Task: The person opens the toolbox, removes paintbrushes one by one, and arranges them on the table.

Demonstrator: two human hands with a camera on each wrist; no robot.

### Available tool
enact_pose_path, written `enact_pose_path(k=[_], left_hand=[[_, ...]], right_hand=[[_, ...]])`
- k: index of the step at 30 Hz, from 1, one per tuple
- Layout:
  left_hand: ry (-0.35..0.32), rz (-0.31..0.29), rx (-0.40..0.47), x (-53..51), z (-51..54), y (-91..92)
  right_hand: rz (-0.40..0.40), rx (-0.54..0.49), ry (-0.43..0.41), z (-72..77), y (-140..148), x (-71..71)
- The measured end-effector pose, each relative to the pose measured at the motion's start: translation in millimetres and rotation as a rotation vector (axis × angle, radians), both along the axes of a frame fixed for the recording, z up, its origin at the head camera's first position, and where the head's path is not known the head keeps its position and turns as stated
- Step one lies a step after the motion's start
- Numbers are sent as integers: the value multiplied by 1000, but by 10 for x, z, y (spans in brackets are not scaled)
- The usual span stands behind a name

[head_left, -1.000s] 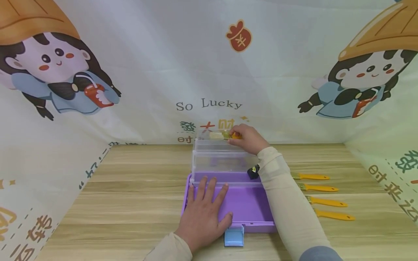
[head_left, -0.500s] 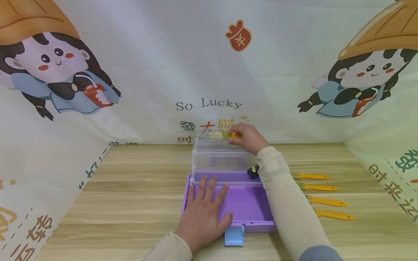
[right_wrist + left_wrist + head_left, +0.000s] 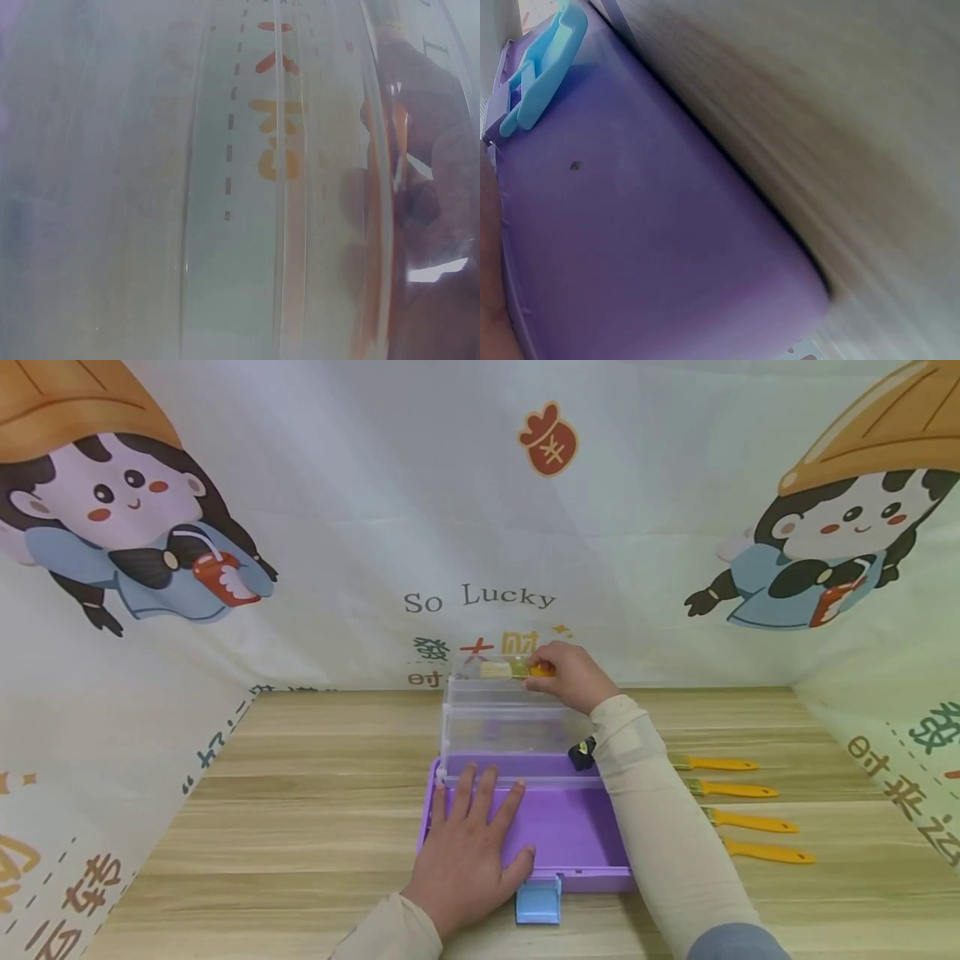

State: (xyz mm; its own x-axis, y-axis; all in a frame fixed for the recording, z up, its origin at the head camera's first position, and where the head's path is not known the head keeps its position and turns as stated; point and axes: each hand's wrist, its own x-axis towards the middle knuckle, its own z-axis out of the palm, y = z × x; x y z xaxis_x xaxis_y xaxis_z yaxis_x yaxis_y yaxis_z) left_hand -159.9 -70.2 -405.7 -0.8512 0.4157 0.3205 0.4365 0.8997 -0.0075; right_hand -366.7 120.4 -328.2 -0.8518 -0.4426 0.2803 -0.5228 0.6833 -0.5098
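A purple case [image 3: 570,827] stands open on the table, its clear plastic tiers [image 3: 517,731] raised at the back. My left hand [image 3: 468,852] lies over the case's left front with straight, spread fingers. In the left wrist view the case's purple outer wall [image 3: 645,202] fills much of the frame. My right hand [image 3: 573,677] pinches a paintbrush [image 3: 495,671] by its yellow handle at the topmost clear tier, its pale bristles pointing left. The right wrist view shows clear plastic walls [image 3: 232,285] close up, and the hand is blurred behind them.
Several yellow-handled brushes [image 3: 765,853] lie in a column on the table right of the case, their bristle ends hidden by my right sleeve. A small black object [image 3: 581,754] sits in the case's rear part. A blue latch [image 3: 537,903] hangs at the front. Printed cloth walls surround the table.
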Motion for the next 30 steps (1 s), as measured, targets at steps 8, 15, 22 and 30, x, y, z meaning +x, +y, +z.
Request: enact_pose_path(k=[8,15,22,30], left_hand=[[11,-2,-7,-1,6,2],[11,-3,1,5,14,5],[19,-7,1,-6,23,15],[-31,3,-2,-3,31,-5]], right_hand=[[6,-14,21,1,1,4],[-3,-21,38,11,6,17],[0,-27,50,22,25,7],[22,12,49,90,47,-26]])
